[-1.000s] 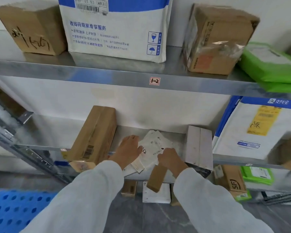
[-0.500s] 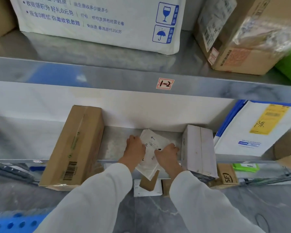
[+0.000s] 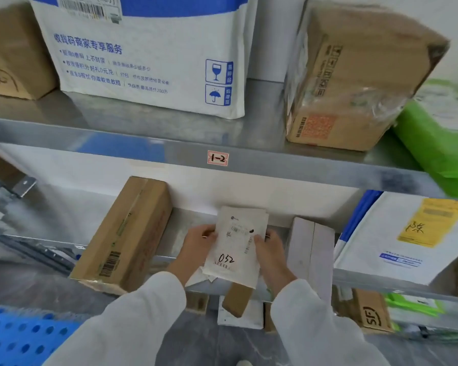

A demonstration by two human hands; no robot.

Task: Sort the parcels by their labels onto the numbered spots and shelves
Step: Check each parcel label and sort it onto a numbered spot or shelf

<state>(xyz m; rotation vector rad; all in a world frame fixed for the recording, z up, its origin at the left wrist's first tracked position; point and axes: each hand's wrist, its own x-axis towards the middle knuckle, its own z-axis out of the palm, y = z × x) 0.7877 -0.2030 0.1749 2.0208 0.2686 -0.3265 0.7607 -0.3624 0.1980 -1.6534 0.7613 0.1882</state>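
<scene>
Shelf (image 3: pixel 288 167) tagged 1-2 is running above the fingers. Brown box (image 3: pixel 127 233) is lying left of them, white box (image 3: pixel 312 249) right. Mailer (image 3: pixel 236 247) marked 052 is sitting between them, left hand (image 3: pixel 198 241) and right hand (image 3: pixel 269 252) pinching its side edges with curled fingers.

We record as follows:
- shelf (image 3: pixel 275 165): bare grey metal, smooth, with a dull sheen.
- long box (image 3: pixel 127 233): brown cardboard, matt.
- battered box (image 3: pixel 354 75): brown cardboard, scuffed, partly under glossy, wrinkled clear film (image 3: pixel 376 101).
- large mailer (image 3: pixel 148 62): white and blue, matt, finely textured.
- white pouch (image 3: pixel 236 247): thin, matt, creased. We cannot tell whether it is paper or plastic.
- green bag (image 3: pixel 439 143): shiny plastic.
- pallet (image 3: pixel 19 336): blue moulded plastic, perforated.
- sleeves (image 3: pixel 132 326): white matt cloth.
</scene>
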